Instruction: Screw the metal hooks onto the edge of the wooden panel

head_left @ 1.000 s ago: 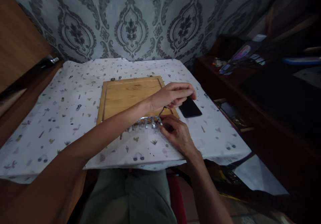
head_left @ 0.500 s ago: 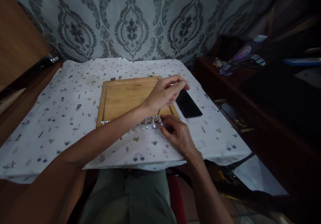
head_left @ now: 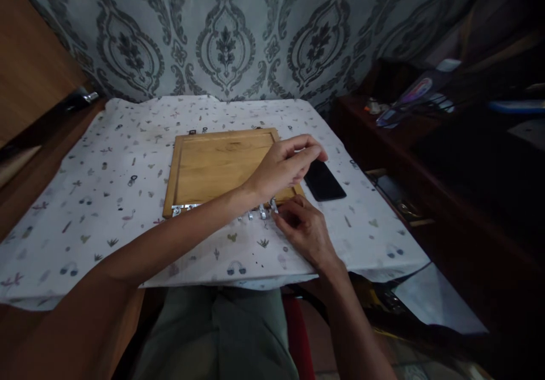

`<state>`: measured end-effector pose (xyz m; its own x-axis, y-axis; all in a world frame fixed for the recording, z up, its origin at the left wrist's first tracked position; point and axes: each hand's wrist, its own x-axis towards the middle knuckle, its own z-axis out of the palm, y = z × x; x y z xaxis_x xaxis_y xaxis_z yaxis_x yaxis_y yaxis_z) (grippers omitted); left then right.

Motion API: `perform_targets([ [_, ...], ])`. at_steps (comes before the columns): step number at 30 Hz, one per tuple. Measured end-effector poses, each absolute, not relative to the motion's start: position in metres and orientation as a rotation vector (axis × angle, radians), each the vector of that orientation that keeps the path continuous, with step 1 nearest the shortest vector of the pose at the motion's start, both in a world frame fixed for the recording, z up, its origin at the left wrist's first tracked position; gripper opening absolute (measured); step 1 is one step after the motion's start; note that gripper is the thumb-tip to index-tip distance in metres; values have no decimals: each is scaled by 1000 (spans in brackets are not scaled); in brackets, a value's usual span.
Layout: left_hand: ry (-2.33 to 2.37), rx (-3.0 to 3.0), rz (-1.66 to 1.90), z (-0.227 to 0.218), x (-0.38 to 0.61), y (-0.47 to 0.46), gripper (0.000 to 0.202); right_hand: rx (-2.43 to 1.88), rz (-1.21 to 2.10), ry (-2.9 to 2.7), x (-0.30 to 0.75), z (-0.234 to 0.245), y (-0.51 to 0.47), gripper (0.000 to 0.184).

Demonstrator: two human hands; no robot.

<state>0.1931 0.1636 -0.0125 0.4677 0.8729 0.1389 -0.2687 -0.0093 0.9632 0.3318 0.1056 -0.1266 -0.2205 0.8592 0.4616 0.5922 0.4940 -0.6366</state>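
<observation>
A metal rail with several small hooks (head_left: 184, 208) lies along the near edge of a wooden board (head_left: 213, 161) on the patterned tablecloth. My left hand (head_left: 284, 167) reaches across over the board's near right corner, just above the rail's right end. Its fingers are curled and pinched together, and whatever they hold is hidden. My right hand (head_left: 304, 229) rests on the cloth with its fingers closed on the rail's right end (head_left: 272, 205). My left forearm hides the middle of the rail.
A black phone (head_left: 323, 180) lies face down right of the board, close to my left fingertips. A dark wooden side unit (head_left: 383, 141) with clutter stands to the right. The patterned wall is behind the table, and a wooden panel (head_left: 29, 67) is at left.
A thin tool seen under my left hand one second ago no longer shows. That hand lifted, then settled slightly lower. The rail's left end has come into view.
</observation>
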Motion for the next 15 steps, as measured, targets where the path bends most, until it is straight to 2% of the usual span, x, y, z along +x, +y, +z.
perform_targets([
  [15, 675, 1176, 1091, -15, 193, 164, 30, -1237, 506, -1901, 334, -118, 101, 19],
])
